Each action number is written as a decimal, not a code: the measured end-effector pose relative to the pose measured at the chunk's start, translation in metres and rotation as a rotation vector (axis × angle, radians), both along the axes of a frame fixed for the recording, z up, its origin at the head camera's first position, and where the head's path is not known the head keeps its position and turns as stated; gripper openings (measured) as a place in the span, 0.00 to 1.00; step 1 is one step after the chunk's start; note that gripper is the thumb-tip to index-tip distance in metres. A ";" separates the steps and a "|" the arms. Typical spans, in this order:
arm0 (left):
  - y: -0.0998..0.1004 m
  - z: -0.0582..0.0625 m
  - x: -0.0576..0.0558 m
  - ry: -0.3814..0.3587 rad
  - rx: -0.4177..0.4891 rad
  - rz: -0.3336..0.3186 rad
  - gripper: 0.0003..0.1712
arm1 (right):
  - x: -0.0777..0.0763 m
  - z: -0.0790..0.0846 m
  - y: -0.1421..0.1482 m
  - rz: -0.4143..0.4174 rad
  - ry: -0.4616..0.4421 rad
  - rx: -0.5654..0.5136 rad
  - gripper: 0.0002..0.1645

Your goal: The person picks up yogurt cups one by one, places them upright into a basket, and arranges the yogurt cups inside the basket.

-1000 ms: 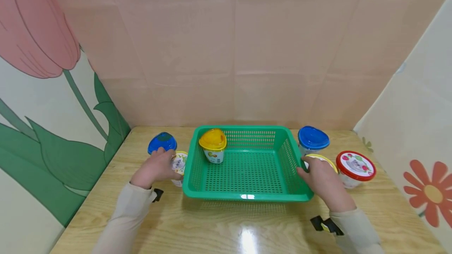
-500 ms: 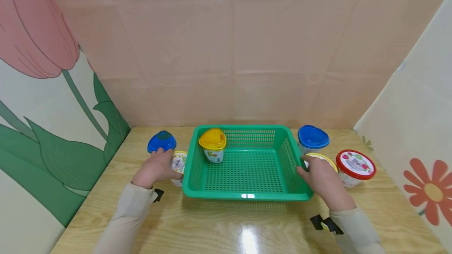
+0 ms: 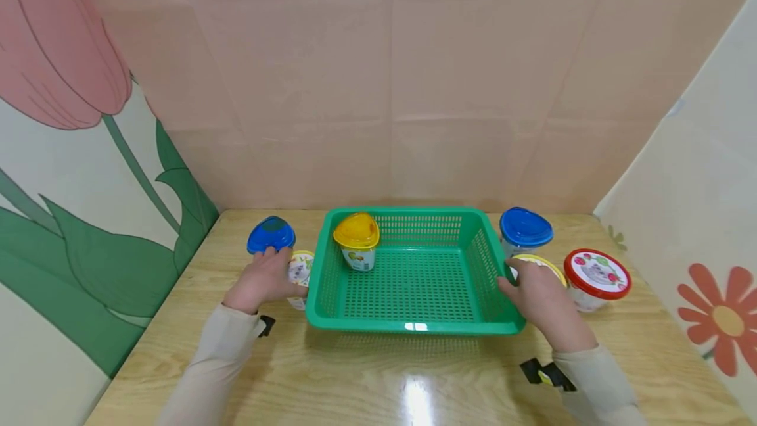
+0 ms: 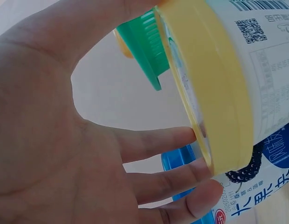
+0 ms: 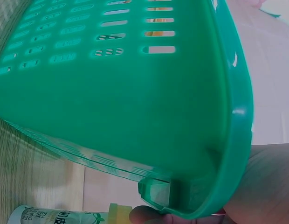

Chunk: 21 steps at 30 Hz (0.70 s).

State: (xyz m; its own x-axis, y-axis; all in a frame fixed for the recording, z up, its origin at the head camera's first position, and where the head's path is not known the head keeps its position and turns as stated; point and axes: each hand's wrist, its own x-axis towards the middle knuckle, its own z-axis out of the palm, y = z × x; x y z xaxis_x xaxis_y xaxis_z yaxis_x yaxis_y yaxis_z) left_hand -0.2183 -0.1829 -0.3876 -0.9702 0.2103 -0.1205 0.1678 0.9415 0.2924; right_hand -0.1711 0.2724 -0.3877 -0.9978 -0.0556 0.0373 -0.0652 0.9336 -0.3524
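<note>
Left of the green basket (image 3: 414, 329), my left hand (image 3: 263, 281) holds a tub with a yellow lid (image 4: 214, 93) by the lid's edge, fingertips on one side and thumb on the other. A blue-lidded tub (image 3: 271, 233) stands just behind that hand. At the basket's right rim, my right hand (image 3: 544, 304) lies over a second yellow-lidded tub (image 3: 541, 265). In the right wrist view, a fingertip (image 5: 147, 214) overlaps this tub's yellow lid (image 5: 119, 214) beside the basket. Most of the right fingers are hidden, and I cannot tell whether they grip it.
One tub with an orange-yellow lid (image 3: 357, 235) stands in the basket's back left corner. Behind my right hand is another blue-lidded tub (image 3: 526, 229). A red-lidded tub (image 3: 596, 278) stands to its right. A papered wall (image 3: 390, 84) borders the wooden table (image 3: 355, 386).
</note>
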 end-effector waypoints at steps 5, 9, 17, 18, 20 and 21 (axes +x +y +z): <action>0.000 -0.003 0.000 0.010 -0.015 -0.001 0.46 | 0.001 -0.001 0.000 0.004 0.007 0.003 0.29; 0.000 -0.004 0.001 0.024 -0.023 -0.004 0.46 | 0.002 -0.002 -0.001 0.009 0.011 0.007 0.29; -0.002 -0.003 0.004 0.043 -0.012 -0.007 0.47 | 0.000 -0.001 0.000 0.009 0.003 0.003 0.30; -0.002 -0.002 0.005 0.043 -0.011 -0.008 0.47 | 0.000 -0.001 0.000 0.008 0.003 0.004 0.30; -0.002 -0.001 0.006 0.039 -0.007 -0.010 0.47 | -0.001 -0.001 0.001 0.004 -0.003 0.003 0.30; -0.002 0.000 0.007 0.038 -0.008 -0.011 0.48 | -0.001 -0.001 0.001 0.004 -0.005 0.004 0.30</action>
